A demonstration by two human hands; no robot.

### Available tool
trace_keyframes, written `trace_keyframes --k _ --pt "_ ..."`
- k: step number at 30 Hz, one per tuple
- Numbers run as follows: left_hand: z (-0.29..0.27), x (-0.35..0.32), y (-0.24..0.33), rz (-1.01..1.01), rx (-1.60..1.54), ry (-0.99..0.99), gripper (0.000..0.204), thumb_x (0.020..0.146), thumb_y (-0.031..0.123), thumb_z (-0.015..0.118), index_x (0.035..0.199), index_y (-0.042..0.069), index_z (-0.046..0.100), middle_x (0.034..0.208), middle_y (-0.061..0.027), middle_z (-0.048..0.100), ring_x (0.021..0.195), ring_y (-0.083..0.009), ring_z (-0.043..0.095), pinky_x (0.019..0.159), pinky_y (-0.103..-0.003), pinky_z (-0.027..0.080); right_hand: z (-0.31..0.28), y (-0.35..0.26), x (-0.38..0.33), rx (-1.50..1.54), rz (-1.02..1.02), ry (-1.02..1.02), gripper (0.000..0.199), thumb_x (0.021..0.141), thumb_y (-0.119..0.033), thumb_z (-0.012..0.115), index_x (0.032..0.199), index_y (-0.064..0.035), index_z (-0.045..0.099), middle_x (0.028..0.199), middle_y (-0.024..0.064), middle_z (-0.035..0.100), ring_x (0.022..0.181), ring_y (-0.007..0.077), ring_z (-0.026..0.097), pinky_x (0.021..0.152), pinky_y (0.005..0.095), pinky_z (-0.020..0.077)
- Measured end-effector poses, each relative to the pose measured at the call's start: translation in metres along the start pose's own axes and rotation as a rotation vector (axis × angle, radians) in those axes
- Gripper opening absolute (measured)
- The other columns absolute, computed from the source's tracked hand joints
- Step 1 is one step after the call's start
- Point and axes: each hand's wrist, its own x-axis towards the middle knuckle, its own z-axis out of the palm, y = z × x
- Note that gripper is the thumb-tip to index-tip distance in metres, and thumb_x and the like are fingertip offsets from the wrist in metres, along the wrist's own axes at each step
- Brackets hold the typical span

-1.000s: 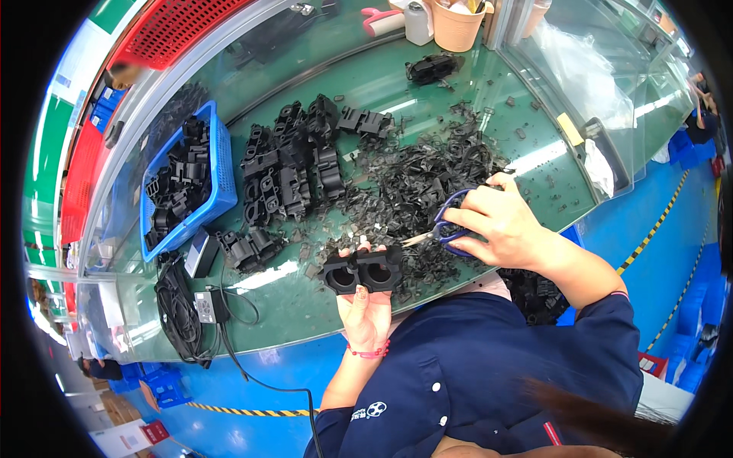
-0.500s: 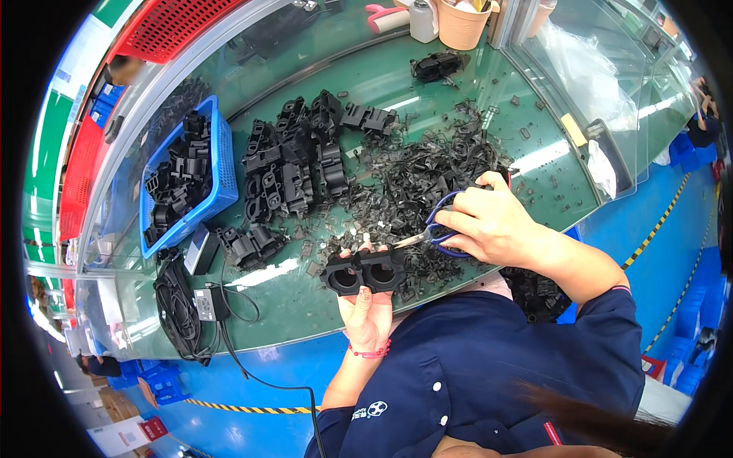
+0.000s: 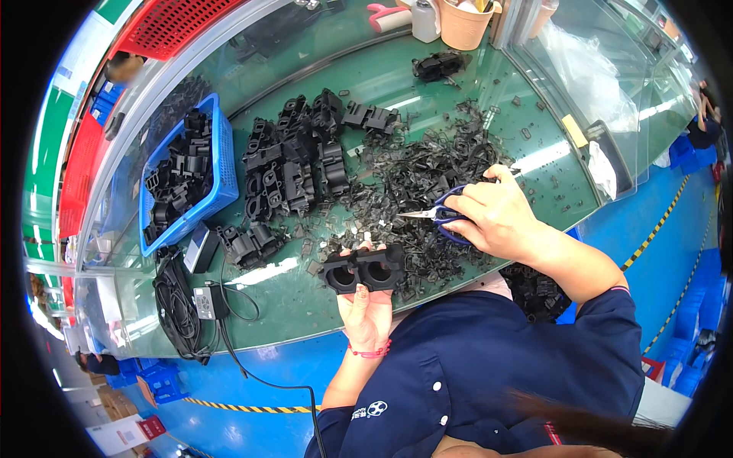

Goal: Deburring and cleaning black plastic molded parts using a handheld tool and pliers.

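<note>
Head view: my left hand (image 3: 366,305) grips a black two-holed plastic part (image 3: 363,269) above the green table (image 3: 305,305), right hand (image 3: 492,217) closed on blue-handled scissors (image 3: 443,215). I judge trimming midway: a scrap heap (image 3: 427,175) lies there, many parts (image 3: 294,164) stacked, more in the blue basket (image 3: 221,164).

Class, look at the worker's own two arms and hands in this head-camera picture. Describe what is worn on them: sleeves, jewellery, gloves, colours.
Both hands are bare, with no gloves. The left hand has a thin red string bracelet around the wrist; its forearm is uncovered below that. The right hand also leads to an uncovered forearm, which ends in a dark navy sleeve pushed up, with a narrow red-pink edge at the cuff.
</note>
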Motion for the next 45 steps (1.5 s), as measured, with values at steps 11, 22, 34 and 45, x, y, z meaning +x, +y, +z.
trace_keyframes --k 11,22,34,45 --pt "0.003 0.0 0.002 0.082 -0.002 0.053 0.057 0.082 0.007 0.064 0.131 0.012 0.036 0.137 -0.0142 0.037 0.128 -0.0328 0.035 0.102 -0.049 0.036 0.016 -0.023 -0.005 0.102 0.056 -0.011 0.031 0.072 -0.029 0.069 0.092 -0.0078 0.058 0.077 0.0046 0.056 0.074 0.0206 0.056 0.077 0.0386 0.0369" --pt "0.001 0.0 0.0 0.139 0.034 0.001 0.054 0.083 0.006 0.061 0.131 0.012 0.037 0.137 -0.015 0.037 0.127 -0.0306 0.037 0.103 -0.045 0.037 0.026 -0.032 -0.001 0.123 0.056 0.04 0.032 0.071 -0.029 0.07 0.091 -0.0081 0.058 0.074 0.0029 0.055 0.07 0.0192 0.056 0.075 0.0372 0.0379" --pt "0.006 -0.002 -0.002 0.164 0.107 0.026 0.058 0.082 0.014 0.064 0.133 0.005 0.036 0.138 -0.0154 0.036 0.123 -0.0277 0.041 0.098 -0.042 0.042 0.027 -0.031 -0.002 0.122 0.047 0.049 0.029 0.072 -0.027 0.069 0.091 -0.0088 0.058 0.073 0.0022 0.055 0.067 0.0184 0.057 0.075 0.0374 0.0377" --pt "-0.002 -0.004 -0.001 0.115 0.008 0.0 0.054 0.083 0.004 0.062 0.13 0.015 0.038 0.136 -0.0145 0.039 0.128 -0.0309 0.035 0.103 -0.047 0.036 0.023 -0.018 -0.004 0.061 0.036 0.057 0.024 0.073 -0.025 0.069 0.089 -0.0101 0.059 0.07 0.0014 0.057 0.065 0.0181 0.058 0.075 0.0373 0.0377"
